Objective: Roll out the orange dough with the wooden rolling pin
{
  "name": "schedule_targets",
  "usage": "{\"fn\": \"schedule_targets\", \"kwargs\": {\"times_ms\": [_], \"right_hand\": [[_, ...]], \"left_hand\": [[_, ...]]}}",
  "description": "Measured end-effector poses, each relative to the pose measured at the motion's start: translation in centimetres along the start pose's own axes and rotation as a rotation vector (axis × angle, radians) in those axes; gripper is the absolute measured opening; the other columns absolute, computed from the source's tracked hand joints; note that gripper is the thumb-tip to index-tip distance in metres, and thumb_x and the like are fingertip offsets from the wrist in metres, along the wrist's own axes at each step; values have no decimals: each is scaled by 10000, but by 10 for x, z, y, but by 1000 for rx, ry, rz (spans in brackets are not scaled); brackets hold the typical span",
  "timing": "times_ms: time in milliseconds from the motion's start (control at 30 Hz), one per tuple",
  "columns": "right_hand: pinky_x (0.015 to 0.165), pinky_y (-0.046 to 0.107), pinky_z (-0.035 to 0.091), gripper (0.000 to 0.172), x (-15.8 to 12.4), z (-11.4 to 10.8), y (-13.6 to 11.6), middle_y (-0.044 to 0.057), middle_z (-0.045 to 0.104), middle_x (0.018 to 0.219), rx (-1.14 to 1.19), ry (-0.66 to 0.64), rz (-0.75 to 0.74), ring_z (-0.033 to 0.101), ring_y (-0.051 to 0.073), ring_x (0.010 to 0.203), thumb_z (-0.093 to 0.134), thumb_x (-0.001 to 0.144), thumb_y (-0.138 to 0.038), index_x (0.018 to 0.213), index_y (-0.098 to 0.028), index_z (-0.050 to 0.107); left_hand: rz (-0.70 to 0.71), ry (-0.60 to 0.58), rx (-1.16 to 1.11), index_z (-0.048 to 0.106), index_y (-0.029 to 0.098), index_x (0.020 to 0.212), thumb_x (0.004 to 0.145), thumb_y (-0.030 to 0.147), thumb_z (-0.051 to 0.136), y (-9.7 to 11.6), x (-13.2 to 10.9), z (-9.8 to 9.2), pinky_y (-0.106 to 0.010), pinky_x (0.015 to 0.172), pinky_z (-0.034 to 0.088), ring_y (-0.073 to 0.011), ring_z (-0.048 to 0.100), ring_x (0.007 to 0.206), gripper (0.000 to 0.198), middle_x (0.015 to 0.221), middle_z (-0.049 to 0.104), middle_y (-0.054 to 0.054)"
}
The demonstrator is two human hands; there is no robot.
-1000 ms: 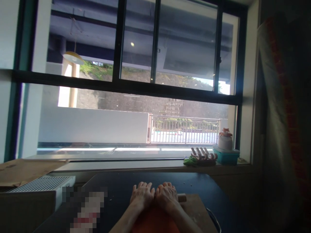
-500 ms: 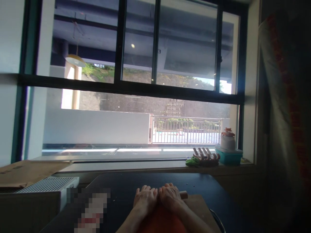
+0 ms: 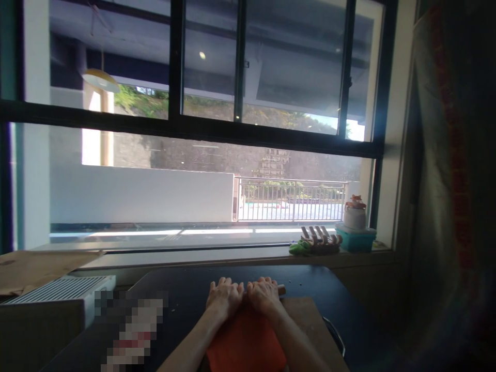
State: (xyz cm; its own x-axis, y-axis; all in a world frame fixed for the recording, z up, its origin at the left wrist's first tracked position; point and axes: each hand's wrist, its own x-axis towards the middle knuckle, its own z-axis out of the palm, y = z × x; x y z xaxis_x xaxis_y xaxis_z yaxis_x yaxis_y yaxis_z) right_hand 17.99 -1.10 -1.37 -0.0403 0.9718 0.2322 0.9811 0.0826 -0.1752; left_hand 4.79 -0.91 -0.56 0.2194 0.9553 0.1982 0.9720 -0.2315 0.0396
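Side by side on a dark table, my left hand (image 3: 225, 297) and my right hand (image 3: 264, 295) press down with fingers curled over a wooden rolling pin (image 3: 282, 290). Only its right end and a sliver between my hands show; the rest is covered by them. Below my wrists, between the forearms, lies a smooth orange sheet (image 3: 246, 338), whose material I cannot make out. Under and to the right of it is a brown board (image 3: 308, 323) with a curved metal handle (image 3: 338, 333) at its right side.
The dark table (image 3: 186, 281) meets a window sill holding a teal box (image 3: 355, 238), a white jar (image 3: 354, 217), a slatted rack (image 3: 321, 238) and a green cloth (image 3: 299, 248). Left are a white slatted unit (image 3: 64, 292) and brown paper (image 3: 42, 266). A pixelated patch hides something.
My hands have moved forward over the orange sheet with the rolling pin, uncovering more orange between my forearms. The camera view has shifted slightly, so the window appears further left and higher.
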Motion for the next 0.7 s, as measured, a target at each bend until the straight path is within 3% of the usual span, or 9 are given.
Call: {"fn": "schedule_targets", "kwargs": {"times_ms": [200, 400, 567, 700], "right_hand": [[932, 461, 394, 467, -6, -3, 1, 128, 663, 1117, -1, -16, -40, 556, 298, 1101, 276, 989, -324, 1002, -205, 726], [932, 395, 413, 453, -7, -17, 25, 135, 674, 1088, 1, -78, -149, 561, 272, 1105, 319, 983, -366, 985, -175, 730], [920, 376, 424, 473, 19, -16, 24, 137, 672, 1106, 9, -106, -95, 579, 256, 1090, 278, 988, -330, 1025, -156, 717], [893, 456, 431, 461, 26, -6, 12, 149, 662, 1134, 15, -135, -32, 563, 317, 1110, 298, 978, -352, 1040, -166, 716]], "left_hand": [[43, 13, -10, 664, 237, 1102, 955, 445, 157, -1, -17, 1, -459, 985, 364, -264, 526, 1161, 567, 1191, 649, -89], [44, -93, -6, 666, 269, 1150, 950, 443, 182, -2, -3, -3, -507, 916, 415, -307, 559, 1131, 552, 1193, 646, -126], [72, -139, 31, 589, 292, 1261, 906, 349, 310, -6, 8, -6, -543, 898, 412, -338, 557, 1126, 455, 1195, 635, -147], [55, -140, 23, 625, 274, 1202, 943, 413, 193, -5, 2, -5, -523, 916, 411, -319, 544, 1149, 522, 1210, 631, -132]]}}
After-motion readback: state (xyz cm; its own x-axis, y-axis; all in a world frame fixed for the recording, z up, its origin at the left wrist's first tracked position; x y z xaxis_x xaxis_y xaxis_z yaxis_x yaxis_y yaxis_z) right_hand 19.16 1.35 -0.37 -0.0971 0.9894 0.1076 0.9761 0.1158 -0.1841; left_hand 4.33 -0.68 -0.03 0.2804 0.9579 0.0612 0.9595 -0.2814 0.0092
